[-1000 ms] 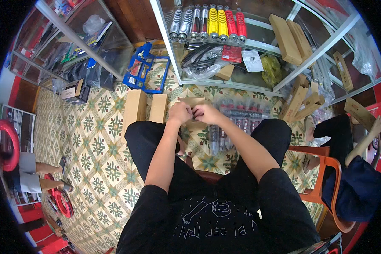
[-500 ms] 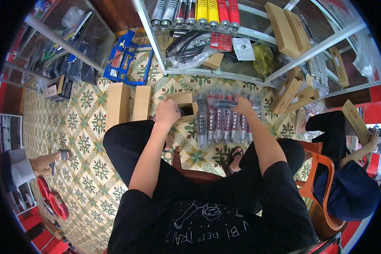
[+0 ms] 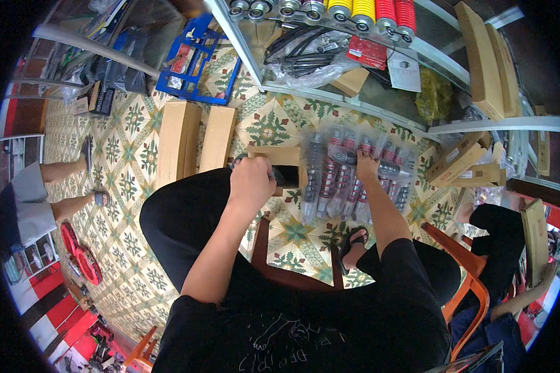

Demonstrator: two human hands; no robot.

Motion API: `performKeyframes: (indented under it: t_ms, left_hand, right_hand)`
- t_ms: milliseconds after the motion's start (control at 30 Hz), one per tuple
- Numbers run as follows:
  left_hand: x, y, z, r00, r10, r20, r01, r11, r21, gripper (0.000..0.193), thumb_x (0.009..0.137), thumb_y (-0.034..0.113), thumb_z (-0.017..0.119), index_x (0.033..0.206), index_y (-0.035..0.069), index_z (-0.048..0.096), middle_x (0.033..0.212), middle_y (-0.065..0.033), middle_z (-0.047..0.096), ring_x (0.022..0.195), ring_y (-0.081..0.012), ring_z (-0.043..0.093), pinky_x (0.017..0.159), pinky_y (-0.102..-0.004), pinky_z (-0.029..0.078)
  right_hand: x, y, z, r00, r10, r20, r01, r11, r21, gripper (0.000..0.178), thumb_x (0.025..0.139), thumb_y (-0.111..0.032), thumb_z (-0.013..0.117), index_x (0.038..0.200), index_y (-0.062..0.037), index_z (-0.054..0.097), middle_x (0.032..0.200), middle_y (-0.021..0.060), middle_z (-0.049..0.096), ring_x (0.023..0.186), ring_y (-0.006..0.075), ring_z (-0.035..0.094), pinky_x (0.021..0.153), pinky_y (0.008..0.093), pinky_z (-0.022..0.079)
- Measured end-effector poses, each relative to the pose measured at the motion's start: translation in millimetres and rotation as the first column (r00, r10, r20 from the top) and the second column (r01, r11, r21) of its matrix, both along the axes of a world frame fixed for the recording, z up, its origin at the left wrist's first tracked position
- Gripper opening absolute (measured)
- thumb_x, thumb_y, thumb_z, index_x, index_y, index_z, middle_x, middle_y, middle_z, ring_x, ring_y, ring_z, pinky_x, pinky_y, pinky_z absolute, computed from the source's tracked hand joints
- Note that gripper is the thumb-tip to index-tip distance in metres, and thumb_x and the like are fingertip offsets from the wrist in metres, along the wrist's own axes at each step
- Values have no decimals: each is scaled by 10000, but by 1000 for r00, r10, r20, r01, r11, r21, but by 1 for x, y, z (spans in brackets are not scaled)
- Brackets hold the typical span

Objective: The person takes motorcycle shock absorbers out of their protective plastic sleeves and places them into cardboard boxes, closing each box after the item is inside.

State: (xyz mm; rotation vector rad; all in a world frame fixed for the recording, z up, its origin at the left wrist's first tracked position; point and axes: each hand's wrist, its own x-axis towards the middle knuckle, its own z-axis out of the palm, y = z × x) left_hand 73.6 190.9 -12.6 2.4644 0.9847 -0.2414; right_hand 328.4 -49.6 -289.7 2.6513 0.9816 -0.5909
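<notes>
My left hand (image 3: pixel 253 183) is closed at the left side of an open cardboard box (image 3: pixel 275 153), seemingly gripping its wall. The box's dark opening shows beside my knuckles; my fingertips are hidden. To the right, several shock absorbers in clear plastic sleeves (image 3: pixel 326 186) lie side by side on the floor, with red and dark springs. Across them rests another plastic-wrapped shock absorber (image 3: pixel 387 166), dark in colour. My right hand (image 3: pixel 367 166) has its fingers round the middle of this crosswise one.
Two long closed cartons (image 3: pixel 175 143) stand left of the open box, before a blue rack (image 3: pixel 196 68). A glass cabinet with a metal frame (image 3: pixel 348 99) borders the far side. Opened boxes (image 3: pixel 463 158) lie at right. An orange chair (image 3: pixel 470 280) and a seated person are at right; another person's legs (image 3: pixel 68 186) show at left.
The view has shifted. My right hand stays on the crosswise shock absorber, and my left hand stays by the open box. At left, the other person's legs have come further into view.
</notes>
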Motion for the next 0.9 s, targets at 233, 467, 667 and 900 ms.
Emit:
performKeyframes:
  t_ms: [233,467,667,900]
  left_hand:
    - [-2,-3,-5,990,-113,83,100,984,149,103,718,62,696,810,60,742,742,-159,704,735,-341,700,719,-420,578]
    - [3,-5,-16,985,-139,99,131,987,88,216,749,85,658,939,88,761,845,-183,710,815,-359,697,796,-452,571]
    - [3,3,-22,975,-167,144,150,982,117,211,759,93,641,922,97,775,820,-185,711,840,-353,702,833,-434,571]
    - [-9,0,-38,899,-260,351,233,965,119,175,728,94,639,845,71,767,841,-217,703,828,-373,697,807,-450,573]
  right_hand:
    - [16,-3,-2,997,81,9,-81,984,158,527,683,-151,798,1171,-149,598,1160,104,659,1073,340,653,898,500,542]
    - [25,14,117,976,160,-145,-117,957,264,576,562,-271,809,1104,-119,690,1031,154,714,980,345,682,864,453,556]
    - [29,25,272,939,98,-331,109,825,555,508,547,-322,828,960,-47,721,936,195,719,907,351,693,834,419,544]
    - [-51,15,439,906,180,-383,363,135,922,508,606,4,800,1081,8,619,965,61,684,873,216,666,816,366,532]
